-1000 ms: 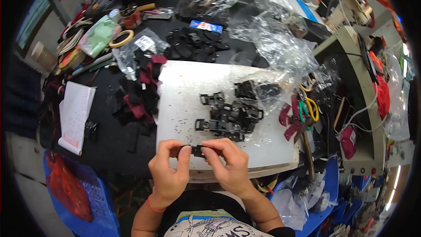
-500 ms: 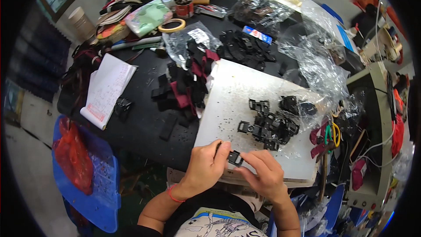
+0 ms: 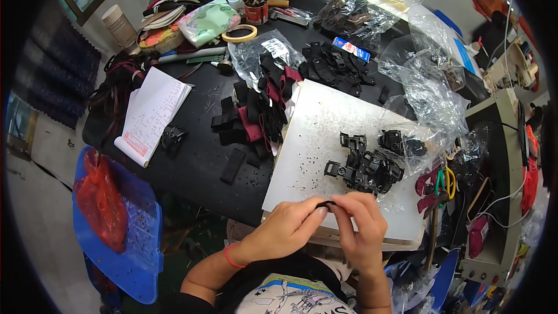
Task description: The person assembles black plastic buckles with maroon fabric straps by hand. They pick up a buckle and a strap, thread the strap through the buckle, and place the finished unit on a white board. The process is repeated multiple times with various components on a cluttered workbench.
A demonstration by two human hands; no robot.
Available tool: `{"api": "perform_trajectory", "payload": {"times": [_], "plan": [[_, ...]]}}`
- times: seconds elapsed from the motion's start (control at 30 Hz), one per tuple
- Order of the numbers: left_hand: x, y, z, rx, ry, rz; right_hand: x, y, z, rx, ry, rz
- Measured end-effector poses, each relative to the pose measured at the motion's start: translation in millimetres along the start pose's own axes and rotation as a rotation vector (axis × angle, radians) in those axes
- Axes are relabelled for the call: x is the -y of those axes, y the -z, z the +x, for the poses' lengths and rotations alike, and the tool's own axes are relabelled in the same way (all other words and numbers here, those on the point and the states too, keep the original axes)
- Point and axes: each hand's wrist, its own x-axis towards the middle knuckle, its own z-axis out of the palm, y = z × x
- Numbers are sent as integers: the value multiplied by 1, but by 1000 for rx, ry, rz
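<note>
Above the near edge of a white board (image 3: 293, 166), my two hands meet on a small black plastic buckle (image 3: 326, 204). The thumb and fingers of my left hand (image 3: 282, 228) pinch its left end. My right hand (image 3: 361, 221) closes on the other end, its fingertips partly covering the buckle. Only a thin dark edge of it shows between the fingers. Just beyond my right hand, a heap of black plastic buckles (image 3: 371, 170) lies on the board, with another few beside a clear bag.
Black and maroon straps (image 3: 251, 125) lie left of the board. An open notebook (image 3: 152, 110) is further left. A blue chair (image 3: 142, 232) holds a red bag (image 3: 102, 212). Clear plastic bags (image 3: 427, 90) and scissors (image 3: 449, 181) sit at the right.
The buckle has been turned from showing its flat framed face to nearly edge-on. My right hand has come closer to my left, and both have shifted slightly rightward in view.
</note>
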Motion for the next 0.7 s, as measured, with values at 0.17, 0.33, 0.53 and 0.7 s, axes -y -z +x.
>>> {"api": "perform_trajectory", "payload": {"times": [0.17,0.33,0.53,0.7], "plan": [[-5,13,-9,33,132,-115,-6,5,2,259,-51,180],[5,22,-10,168,303,-234,-12,5,-3,299,246,69],[8,26,-10,217,328,-270,-16,11,-5,444,246,143],[2,29,-11,218,277,-116,-19,6,-8,453,263,151]]}}
